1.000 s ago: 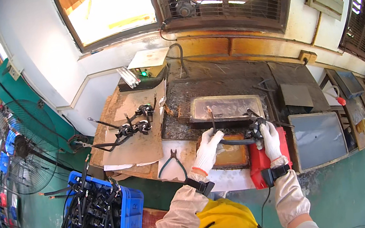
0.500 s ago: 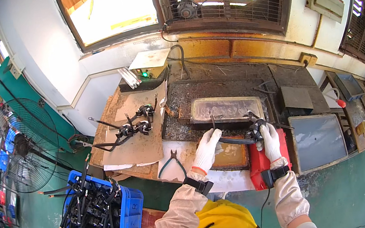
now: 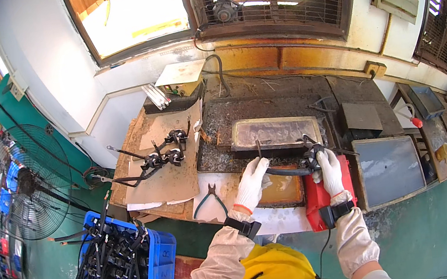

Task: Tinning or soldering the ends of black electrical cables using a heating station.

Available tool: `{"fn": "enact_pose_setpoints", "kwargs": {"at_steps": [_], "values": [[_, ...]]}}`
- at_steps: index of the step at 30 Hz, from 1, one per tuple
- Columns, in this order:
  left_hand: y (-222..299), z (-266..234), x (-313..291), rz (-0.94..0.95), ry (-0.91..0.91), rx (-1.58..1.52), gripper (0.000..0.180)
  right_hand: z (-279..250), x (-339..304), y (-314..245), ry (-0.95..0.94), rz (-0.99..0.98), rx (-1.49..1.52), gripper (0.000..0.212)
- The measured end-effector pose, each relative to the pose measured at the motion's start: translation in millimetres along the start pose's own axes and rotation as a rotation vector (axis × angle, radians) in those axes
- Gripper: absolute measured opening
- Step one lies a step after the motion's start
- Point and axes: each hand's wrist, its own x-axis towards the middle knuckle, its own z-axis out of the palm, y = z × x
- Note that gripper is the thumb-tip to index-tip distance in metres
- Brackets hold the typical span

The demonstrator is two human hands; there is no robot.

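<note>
My left hand (image 3: pixel 251 184), in a white glove, is closed round a thick black cable (image 3: pixel 289 172). A short end of it sticks up above the fingers, pointing at the metal-rimmed rectangular pot (image 3: pixel 275 131). The cable runs right to a black clamp-like part (image 3: pixel 312 158), which my gloved right hand (image 3: pixel 331 172) grips. Another cable end rises from this part close to the pot's front right corner, and one more sticks out to the right. Both hands stay in front of the pot, over a shallow tray of amber material (image 3: pixel 280 186) and a red box (image 3: pixel 323 197).
Similar black cable assemblies (image 3: pixel 165 154) lie on cardboard (image 3: pixel 156 188) at left. Green-handled cutters (image 3: pixel 209 201) rest near the front edge. A blue crate (image 3: pixel 161 268) full of cable assemblies stands lower left, beside a floor fan (image 3: pixel 26 181). A grey-surfaced tray (image 3: pixel 391 172) sits at right.
The green light on the box at the back no longer shows. The view has shifted slightly. Both hands keep nearly the same place and hold.
</note>
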Motion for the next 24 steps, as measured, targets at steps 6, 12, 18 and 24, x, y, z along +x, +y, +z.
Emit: {"fn": "enact_pose_setpoints", "kwargs": {"at_steps": [6, 12, 18, 24], "values": [[-2.2, -1.5, 1.7, 0.002, 0.010, -0.007, 0.047, 0.3, -1.0, -0.1, -0.007, -0.003, 0.001, 0.031], [-2.8, -1.3, 0.9, 0.007, 0.016, 0.003, 0.046, -0.3, -2.0, 0.3, -0.001, 0.008, 0.011, 0.032], [-4.3, -2.2, 0.9, 0.013, 0.031, 0.011, 0.047, 1.4, -2.3, -1.3, -0.009, -0.009, 0.022, 0.033], [-0.3, 1.9, -2.4, -0.012, 0.036, -0.011, 0.049, -2.0, -0.1, 1.5, -0.006, -0.002, -0.004, 0.034]]}}
